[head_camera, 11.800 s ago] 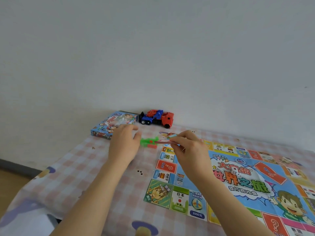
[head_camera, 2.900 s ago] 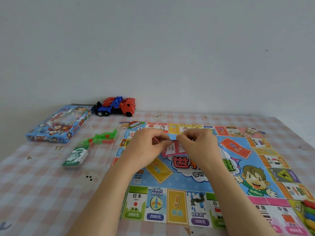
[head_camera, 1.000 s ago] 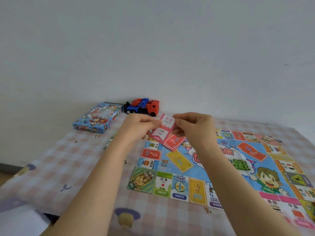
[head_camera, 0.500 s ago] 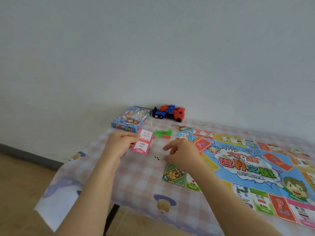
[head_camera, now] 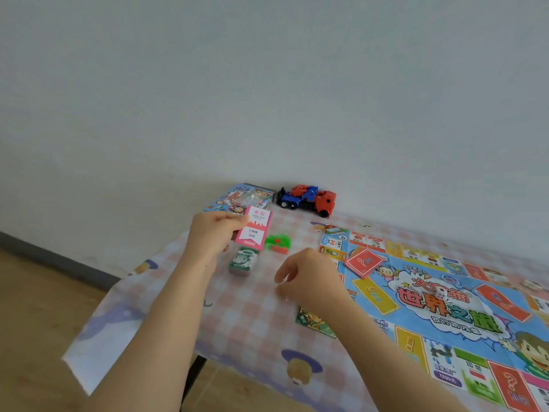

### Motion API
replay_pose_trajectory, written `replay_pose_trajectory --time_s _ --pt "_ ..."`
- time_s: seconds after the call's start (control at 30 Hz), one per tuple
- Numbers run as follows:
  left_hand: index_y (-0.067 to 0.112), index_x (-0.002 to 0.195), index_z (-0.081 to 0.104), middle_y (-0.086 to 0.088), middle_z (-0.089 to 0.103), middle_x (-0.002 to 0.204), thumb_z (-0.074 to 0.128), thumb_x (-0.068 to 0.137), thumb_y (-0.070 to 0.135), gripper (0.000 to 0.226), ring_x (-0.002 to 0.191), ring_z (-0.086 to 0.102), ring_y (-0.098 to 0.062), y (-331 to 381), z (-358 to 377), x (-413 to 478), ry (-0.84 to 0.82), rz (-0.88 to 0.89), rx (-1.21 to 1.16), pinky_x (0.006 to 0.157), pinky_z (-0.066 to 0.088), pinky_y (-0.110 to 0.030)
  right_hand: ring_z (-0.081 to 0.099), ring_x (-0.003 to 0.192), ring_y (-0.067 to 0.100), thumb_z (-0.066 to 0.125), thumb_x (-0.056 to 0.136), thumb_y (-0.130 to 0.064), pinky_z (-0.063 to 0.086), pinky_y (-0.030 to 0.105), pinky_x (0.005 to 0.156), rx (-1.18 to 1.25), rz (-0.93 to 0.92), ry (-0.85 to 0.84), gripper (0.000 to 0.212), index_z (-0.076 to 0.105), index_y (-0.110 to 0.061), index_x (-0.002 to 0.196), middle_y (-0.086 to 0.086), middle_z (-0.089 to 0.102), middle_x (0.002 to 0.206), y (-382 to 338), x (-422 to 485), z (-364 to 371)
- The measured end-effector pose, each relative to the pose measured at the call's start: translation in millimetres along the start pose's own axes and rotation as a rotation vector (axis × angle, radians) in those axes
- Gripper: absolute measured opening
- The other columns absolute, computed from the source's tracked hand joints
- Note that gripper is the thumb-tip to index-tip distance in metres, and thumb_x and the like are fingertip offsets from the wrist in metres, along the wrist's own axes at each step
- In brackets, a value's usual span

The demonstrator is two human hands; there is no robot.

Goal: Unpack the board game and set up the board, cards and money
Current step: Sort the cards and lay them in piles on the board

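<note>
The colourful game board (head_camera: 445,295) lies unfolded on the right part of the table. A red question-mark card stack (head_camera: 364,262) rests on its near-left corner area, and a white die (head_camera: 441,292) sits at its centre. My left hand (head_camera: 214,236) holds a stack of pink and white cards (head_camera: 254,228) above the cloth, left of the board. Below those cards lies a green stack of money (head_camera: 243,261). My right hand (head_camera: 309,281) hovers over the board's left edge, fingers loosely curled, holding nothing.
The blue game box (head_camera: 240,197) and a red and blue toy truck (head_camera: 307,200) stand at the back by the wall. Green and red plastic pieces (head_camera: 277,243) lie beside the money. The checked tablecloth (head_camera: 246,316) hangs over the table's left edge above wooden floor.
My right hand has let go of the cards and dropped toward the board's left edge. My left hand carried the pink cards left, over the green money stack. The view swung left.
</note>
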State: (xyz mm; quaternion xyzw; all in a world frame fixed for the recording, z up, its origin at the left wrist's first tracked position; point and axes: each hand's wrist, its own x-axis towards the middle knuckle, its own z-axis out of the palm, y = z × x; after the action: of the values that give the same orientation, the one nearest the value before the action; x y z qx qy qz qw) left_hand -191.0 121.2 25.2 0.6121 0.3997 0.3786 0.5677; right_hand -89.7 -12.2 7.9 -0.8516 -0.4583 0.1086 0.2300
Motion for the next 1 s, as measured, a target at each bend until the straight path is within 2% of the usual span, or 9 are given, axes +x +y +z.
replay_pose_trajectory --time_s 0.1,0.2,0.3,0.4,0.57,0.73,0.83,0.93,1.0 --pt "0.02 0.072 0.065 0.0 0.067 0.068 0.069 0.085 0.016 0.014 0.058 0.057 -0.009 -1.9 7.0 0.5 -0.032 0.006 0.043 0.051 0.037 -0.02 0.068 0.074 0.015 0.075 0.075 -0.017 0.059 0.03 0.075 0.039 -0.03 -0.1 0.015 0.075 -0.021 0.09 0.002 0.073 0.088 -2.7 -5.0 -4.1" --pt "0.015 0.083 0.069 -0.001 0.069 0.074 0.069 0.085 0.016 0.002 0.058 0.059 -0.006 -2.8 16.8 2.4 -0.072 0.009 0.059 0.049 0.038 -0.017 0.067 0.06 0.011 0.074 0.078 -0.013 0.059 0.024 0.063 0.211 -0.029 -0.212 0.019 0.073 -0.019 0.097 0.006 0.074 0.078 1.8 -7.8 -18.4" --pt "0.012 0.092 0.072 0.0 0.068 0.075 0.069 0.084 0.018 0.01 0.063 0.059 -0.008 -3.5 31.4 14.2 -0.106 0.06 0.129 0.054 0.042 -0.023 0.061 0.047 0.003 0.07 0.079 -0.008 0.049 0.016 0.049 0.319 0.041 -0.014 0.018 0.073 -0.02 0.092 0.001 0.072 0.072 20.2 2.5 -37.5" --pt "0.013 0.089 0.073 -0.004 0.071 0.083 0.07 0.084 0.023 0.011 0.073 0.059 -0.014 -1.2 53.5 32.7 -0.125 0.117 0.228 0.072 0.048 -0.032 0.057 0.041 0.001 0.067 0.081 -0.007 0.045 0.017 0.045 0.403 0.119 0.199 0.013 0.073 -0.019 0.081 -0.002 0.069 0.067 38.8 11.5 -52.1" --pt "0.012 0.088 0.074 -0.005 0.069 0.083 0.069 0.083 0.028 0.018 0.078 0.059 -0.019 3.6 102.8 67.0 -0.114 0.192 0.419 0.069 0.043 -0.028 0.059 0.049 0.008 0.065 0.081 -0.008 0.048 0.022 0.051 0.371 0.176 0.348 0.019 0.071 -0.025 0.075 -0.007 0.068 0.066 66.0 26.3 -67.1" --pt "0.01 0.074 0.072 0.0 0.065 0.067 0.065 0.086 0.028 0.023 0.062 0.058 -0.017 -6.5 140.1 93.0 -0.118 0.213 0.638 0.051 0.039 -0.026 0.067 0.063 0.018 0.064 0.082 -0.01 0.052 0.027 0.057 0.303 0.205 0.331 0.017 0.071 -0.025 0.077 -0.007 0.068 0.069 80.4 48.3 -68.2" --pt "0.008 0.076 0.074 -0.004 0.069 0.07 0.065 0.085 0.031 0.027 0.06 0.059 -0.018 -14.3 154.5 106.2 -0.108 0.207 0.677 0.046 0.036 -0.024 0.069 0.067 0.019 0.063 0.082 -0.009 0.057 0.031 0.062 0.286 0.216 0.314 0.02 0.068 -0.027 0.073 -0.008 0.068 0.07 85.0 64.7 -64.9" --pt "0.01 0.074 0.071 -0.003 0.066 0.071 0.064 0.086 0.033 0.027 0.064 0.059 -0.018 -19.7 163.7 112.2 -0.098 0.213 0.752 0.045 0.035 -0.025 0.064 0.066 0.011 0.061 0.085 -0.011 0.05 0.022 0.052 0.245 0.215 0.299 0.017 0.071 -0.025 0.081 -0.008 0.067 0.075 87.0 79.8 -60.9" --pt "0.01 0.073 0.069 -0.002 0.064 0.068 0.062 0.086 0.027 0.022 0.064 0.059 -0.018 -24.6 165.5 116.8 -0.071 0.219 0.829 0.047 0.037 -0.025 0.06 0.065 0.006 0.06 0.085 -0.011 0.045 0.018 0.052 0.223 0.206 0.307 0.018 0.073 -0.023 0.086 -0.008 0.068 0.079 87.0 88.6 -58.8"
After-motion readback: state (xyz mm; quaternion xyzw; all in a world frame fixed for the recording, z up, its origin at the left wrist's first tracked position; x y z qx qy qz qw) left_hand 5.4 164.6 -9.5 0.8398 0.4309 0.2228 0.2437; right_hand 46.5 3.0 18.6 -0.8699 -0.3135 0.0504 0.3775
